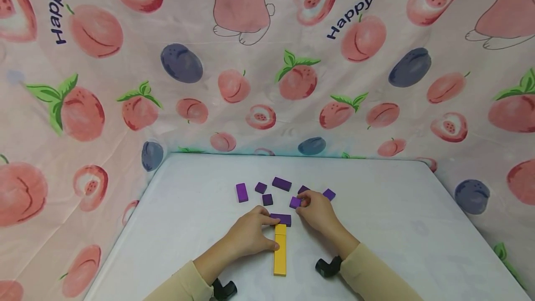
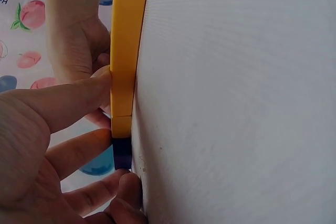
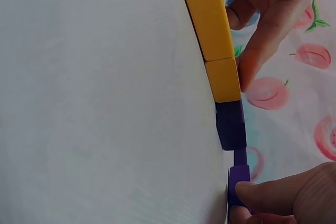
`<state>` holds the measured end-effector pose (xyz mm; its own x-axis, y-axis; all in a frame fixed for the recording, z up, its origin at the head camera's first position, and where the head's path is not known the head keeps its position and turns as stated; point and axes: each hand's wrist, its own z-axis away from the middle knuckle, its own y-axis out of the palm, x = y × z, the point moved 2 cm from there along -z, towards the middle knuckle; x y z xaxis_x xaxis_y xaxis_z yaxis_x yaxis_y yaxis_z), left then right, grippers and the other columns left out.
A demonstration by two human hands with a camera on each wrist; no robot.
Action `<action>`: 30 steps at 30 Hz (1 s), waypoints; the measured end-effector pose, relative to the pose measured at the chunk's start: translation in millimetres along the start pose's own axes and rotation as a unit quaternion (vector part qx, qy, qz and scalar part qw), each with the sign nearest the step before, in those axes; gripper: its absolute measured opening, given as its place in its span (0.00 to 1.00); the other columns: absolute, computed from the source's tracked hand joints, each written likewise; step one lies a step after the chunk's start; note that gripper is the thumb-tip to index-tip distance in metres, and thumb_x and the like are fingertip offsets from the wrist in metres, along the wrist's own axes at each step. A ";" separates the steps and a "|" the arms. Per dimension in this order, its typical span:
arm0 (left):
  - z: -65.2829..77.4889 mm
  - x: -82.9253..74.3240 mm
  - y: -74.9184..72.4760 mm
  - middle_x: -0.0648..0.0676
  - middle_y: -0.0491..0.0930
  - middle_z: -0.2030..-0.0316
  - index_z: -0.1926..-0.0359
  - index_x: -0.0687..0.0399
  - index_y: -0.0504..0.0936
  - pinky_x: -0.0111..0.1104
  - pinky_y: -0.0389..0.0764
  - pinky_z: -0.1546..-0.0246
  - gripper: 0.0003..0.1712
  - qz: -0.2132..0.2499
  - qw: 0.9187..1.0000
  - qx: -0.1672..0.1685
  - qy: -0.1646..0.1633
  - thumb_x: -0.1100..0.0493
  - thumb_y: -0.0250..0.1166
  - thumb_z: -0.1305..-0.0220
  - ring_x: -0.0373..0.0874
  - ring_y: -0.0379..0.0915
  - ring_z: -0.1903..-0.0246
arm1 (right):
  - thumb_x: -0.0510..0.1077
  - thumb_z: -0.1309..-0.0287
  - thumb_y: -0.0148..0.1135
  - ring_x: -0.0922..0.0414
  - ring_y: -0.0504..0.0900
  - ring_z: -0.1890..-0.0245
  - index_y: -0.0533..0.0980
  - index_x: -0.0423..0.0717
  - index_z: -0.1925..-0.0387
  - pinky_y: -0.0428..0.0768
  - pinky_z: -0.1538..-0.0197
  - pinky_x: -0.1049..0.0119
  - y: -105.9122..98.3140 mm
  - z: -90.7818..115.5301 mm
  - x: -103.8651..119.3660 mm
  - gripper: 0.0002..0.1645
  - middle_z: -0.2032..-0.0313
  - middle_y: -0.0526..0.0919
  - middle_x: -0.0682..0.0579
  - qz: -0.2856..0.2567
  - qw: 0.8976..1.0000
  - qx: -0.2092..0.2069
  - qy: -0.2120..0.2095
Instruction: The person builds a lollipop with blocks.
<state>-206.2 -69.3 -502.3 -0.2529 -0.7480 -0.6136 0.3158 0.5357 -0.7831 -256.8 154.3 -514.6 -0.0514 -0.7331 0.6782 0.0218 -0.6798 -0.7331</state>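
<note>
A long yellow block (image 1: 280,261) lies on the white table with a short yellow block (image 1: 281,229) at its far end. Beyond them a purple block (image 1: 285,219) lies crosswise, forming a T shape. My left hand (image 1: 247,232) rests its thumb against the long yellow block's left side, and its index finger reaches the purple crosspiece. Between thumb and fingers, my right hand (image 1: 318,212) pinches a small purple block (image 3: 240,174), just right of and beyond the crosspiece. That block's underside is hidden, so I cannot tell whether it touches the table.
Farther back lie loose purple pieces: an upright-lying oblong (image 1: 242,193), another oblong (image 1: 282,184), and small cubes (image 1: 267,199). One piece (image 1: 329,194) sits behind the right hand. A peach-print cloth (image 1: 259,78) hangs past the table's far edge. Black wrist devices (image 1: 328,267) sit below both sleeves.
</note>
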 end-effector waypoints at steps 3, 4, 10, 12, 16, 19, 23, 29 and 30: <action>0.0 -0.6 -0.3 0.47 0.80 0.43 0.38 0.34 0.89 0.46 0.82 0.42 0.37 -0.002 1.000 0.001 0.001 0.40 0.87 0.52 0.45 0.78 0.47 | 0.40 0.38 0.77 0.56 0.76 0.65 0.85 0.47 0.45 0.79 0.56 0.64 0.0 0.5 1.3 0.19 0.68 0.80 0.53 0.000 1.000 0.001 0.001; 0.0 -0.8 -0.4 0.47 0.80 0.43 0.38 0.35 0.89 0.46 0.82 0.43 0.37 -0.003 1.000 0.001 0.001 0.41 0.87 0.52 0.45 0.78 0.47 | 0.40 0.38 0.77 0.56 0.76 0.65 0.86 0.47 0.45 0.79 0.56 0.65 0.1 0.8 2.0 0.19 0.68 0.80 0.53 -0.002 1.000 0.001 0.001; 0.3 -1.4 -0.6 0.47 0.80 0.44 0.38 0.36 0.89 0.45 0.82 0.43 0.37 -0.007 1.000 0.001 0.003 0.41 0.87 0.52 0.45 0.78 0.48 | 0.40 0.37 0.77 0.55 0.77 0.64 0.86 0.50 0.45 0.82 0.56 0.66 2.3 3.5 6.1 0.19 0.67 0.80 0.53 -0.022 1.000 0.012 0.000; 0.4 -1.7 -0.7 0.47 0.80 0.43 0.38 0.36 0.89 0.46 0.82 0.43 0.37 -0.006 1.000 0.001 0.001 0.41 0.87 0.52 0.45 0.78 0.48 | 0.39 0.37 0.76 0.55 0.77 0.64 0.86 0.50 0.46 0.83 0.56 0.65 2.8 4.8 7.0 0.18 0.67 0.80 0.52 -0.026 1.000 0.016 0.001; 0.4 -2.1 -0.8 0.48 0.80 0.43 0.38 0.36 0.89 0.47 0.82 0.42 0.38 -0.005 1.000 0.003 -0.003 0.41 0.87 0.52 0.46 0.78 0.47 | 0.39 0.37 0.76 0.56 0.77 0.63 0.86 0.50 0.46 0.83 0.56 0.65 4.2 6.3 7.6 0.18 0.66 0.80 0.52 -0.025 0.999 0.021 -0.006; 0.4 -2.1 -0.5 0.48 0.80 0.42 0.38 0.35 0.89 0.48 0.82 0.41 0.38 -0.004 1.000 0.004 -0.006 0.41 0.87 0.52 0.46 0.78 0.47 | 0.39 0.37 0.76 0.56 0.77 0.64 0.86 0.50 0.46 0.82 0.56 0.64 5.1 6.3 7.9 0.18 0.67 0.81 0.53 -0.024 0.999 0.023 -0.014; 0.5 -2.3 -0.1 0.48 0.80 0.42 0.38 0.35 0.89 0.49 0.82 0.40 0.37 -0.005 1.000 0.005 -0.008 0.41 0.87 0.52 0.47 0.78 0.46 | 0.38 0.38 0.77 0.56 0.77 0.64 0.86 0.51 0.47 0.82 0.56 0.63 5.2 5.8 8.0 0.18 0.67 0.81 0.54 -0.018 0.999 0.027 -0.023; 0.9 -3.5 -1.0 0.48 0.80 0.43 0.37 0.36 0.89 0.48 0.83 0.41 0.38 -0.007 1.000 0.004 -0.003 0.41 0.87 0.51 0.46 0.78 0.47 | 0.39 0.38 0.77 0.56 0.76 0.64 0.87 0.51 0.48 0.81 0.55 0.62 6.2 4.1 7.4 0.17 0.68 0.80 0.55 -0.005 0.999 0.036 -0.036; 1.0 -3.6 -1.1 0.48 0.80 0.43 0.37 0.36 0.89 0.47 0.83 0.41 0.38 -0.008 1.000 0.004 -0.003 0.41 0.87 0.51 0.46 0.78 0.47 | 0.39 0.38 0.77 0.56 0.76 0.64 0.87 0.51 0.48 0.81 0.55 0.62 6.5 3.9 7.6 0.17 0.68 0.80 0.55 -0.004 0.999 0.038 -0.037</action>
<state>-204.8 -67.6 -499.1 -0.2529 -0.7588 -0.6003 0.3184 0.5206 -0.7922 -253.2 144.2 -513.9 0.0228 -0.7255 0.6878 0.0971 -0.6832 -0.7238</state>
